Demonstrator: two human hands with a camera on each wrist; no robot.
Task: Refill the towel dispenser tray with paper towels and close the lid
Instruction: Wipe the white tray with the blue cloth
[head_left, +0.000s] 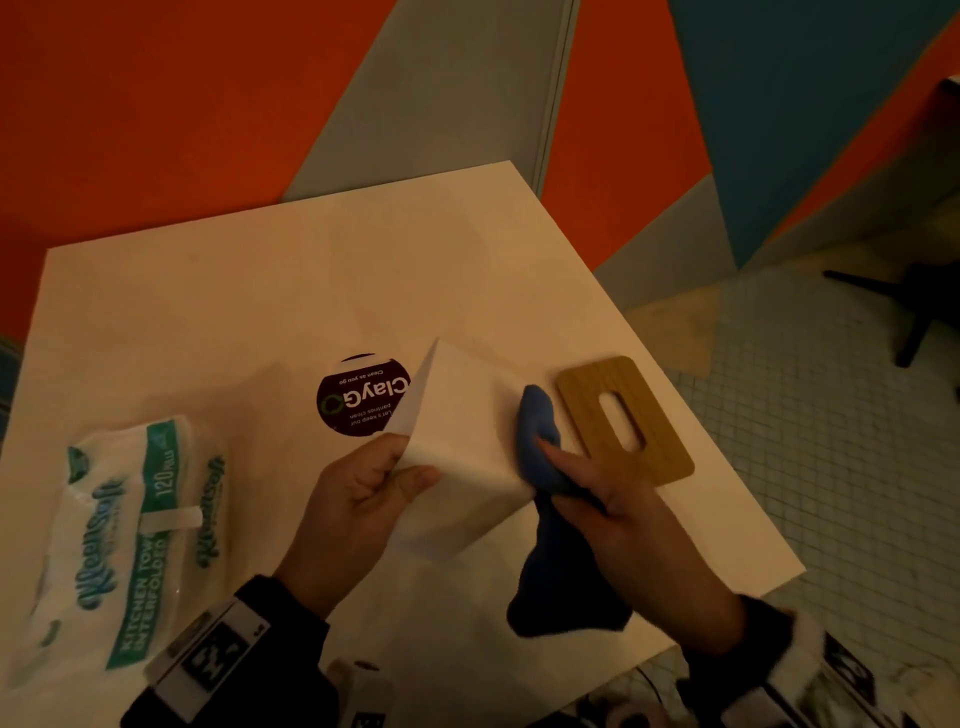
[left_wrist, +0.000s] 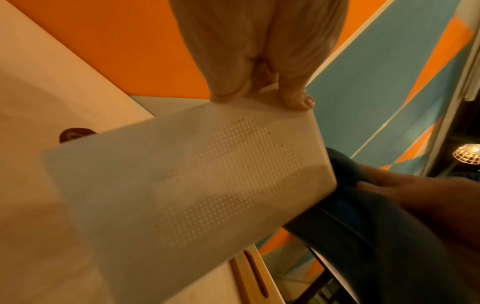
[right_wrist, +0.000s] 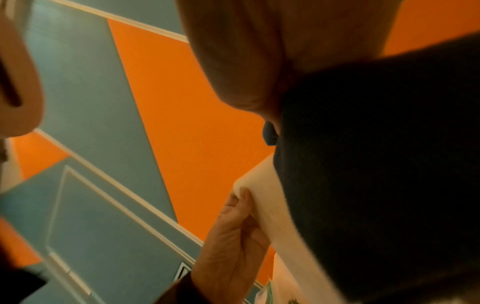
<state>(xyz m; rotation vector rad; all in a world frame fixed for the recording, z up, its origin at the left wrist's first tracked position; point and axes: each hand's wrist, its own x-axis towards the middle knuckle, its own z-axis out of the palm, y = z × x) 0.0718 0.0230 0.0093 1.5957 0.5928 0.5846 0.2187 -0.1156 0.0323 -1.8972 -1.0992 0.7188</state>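
My left hand (head_left: 410, 462) grips one end of the white perforated towel tray (head_left: 457, 426) and holds it tilted above the table. In the left wrist view the tray (left_wrist: 194, 174) shows its dotted wall, with my fingers (left_wrist: 293, 96) curled over its far edge. My right hand (head_left: 571, 467) grips a blue cloth (head_left: 540, 431) and presses it against the tray's right end. The wooden slotted lid (head_left: 661, 441) lies flat on the table just right of the cloth. A plastic pack of paper towels (head_left: 130, 540) lies at the table's left. The inside of the tray is hidden.
The white table (head_left: 260, 291) carries a round dark sticker (head_left: 358, 397) behind the tray. Its right edge runs close past the lid, above a tiled floor (head_left: 805, 441). A dark chair base (head_left: 919, 312) stands at the far right. Orange and blue walls rise behind.
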